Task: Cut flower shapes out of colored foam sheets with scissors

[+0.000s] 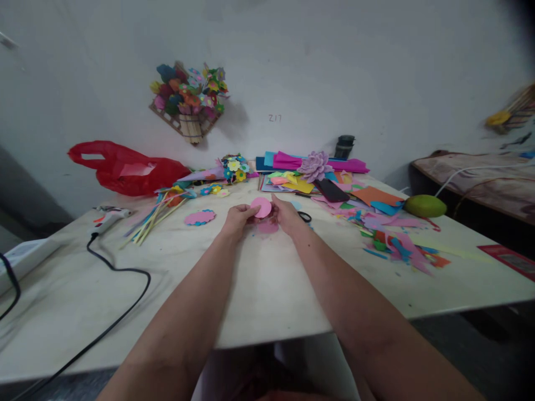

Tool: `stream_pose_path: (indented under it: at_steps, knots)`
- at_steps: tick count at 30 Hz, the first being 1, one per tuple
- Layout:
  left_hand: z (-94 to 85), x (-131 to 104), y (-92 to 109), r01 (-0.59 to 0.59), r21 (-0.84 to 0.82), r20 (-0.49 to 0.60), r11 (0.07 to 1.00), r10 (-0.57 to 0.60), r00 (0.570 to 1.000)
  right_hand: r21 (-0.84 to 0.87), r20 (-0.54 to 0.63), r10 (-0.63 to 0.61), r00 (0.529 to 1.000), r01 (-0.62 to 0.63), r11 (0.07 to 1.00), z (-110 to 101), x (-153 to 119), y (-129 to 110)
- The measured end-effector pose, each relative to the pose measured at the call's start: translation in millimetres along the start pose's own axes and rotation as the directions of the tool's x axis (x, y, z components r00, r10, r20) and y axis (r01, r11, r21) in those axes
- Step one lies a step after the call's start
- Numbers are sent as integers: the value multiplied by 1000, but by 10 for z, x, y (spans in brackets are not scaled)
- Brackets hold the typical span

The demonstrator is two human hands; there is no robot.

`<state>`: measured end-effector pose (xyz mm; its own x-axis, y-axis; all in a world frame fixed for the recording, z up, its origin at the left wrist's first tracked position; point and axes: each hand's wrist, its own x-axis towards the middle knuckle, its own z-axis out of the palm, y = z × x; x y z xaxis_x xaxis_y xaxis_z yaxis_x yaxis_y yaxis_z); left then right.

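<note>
A pink paper circle [261, 208] is held up just above the table, between my two hands. My left hand [239, 219] pinches its left edge with thumb and fingers. My right hand [285, 215] has its fingers curled at the circle's right edge; part of its grip is hidden. Below the circle, a second pink piece [268, 227] shows on the tabletop. The black handle of a pair of scissors [305, 216] lies right beside my right hand. To the left rests a pink disc with a blue scalloped edge [199, 218].
A hot glue gun [109, 220] with a black cord lies left, near a white power strip [25, 259]. Thin sticks [156, 220] and a red plastic bag [129, 170] sit behind. Coloured scraps [397, 239], a dark phone [331, 190] and a green mango-like fruit [426, 206] are right.
</note>
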<state>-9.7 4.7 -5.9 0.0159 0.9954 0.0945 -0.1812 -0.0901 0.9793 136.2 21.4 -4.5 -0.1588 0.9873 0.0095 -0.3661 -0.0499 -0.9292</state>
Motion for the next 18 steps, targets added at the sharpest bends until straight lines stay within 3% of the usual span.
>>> stream_pose_path:
  at_steps: [10,18]
  knots:
    - [-10,7,-11,-30,45,-17,999,31,999,-66,-12,-4,1000,3,998,2,-31,-25]
    - [-1,-15,6,-46,70,-17,996,47,999,-230,-7,-70,998,66,971,0,-42,-6]
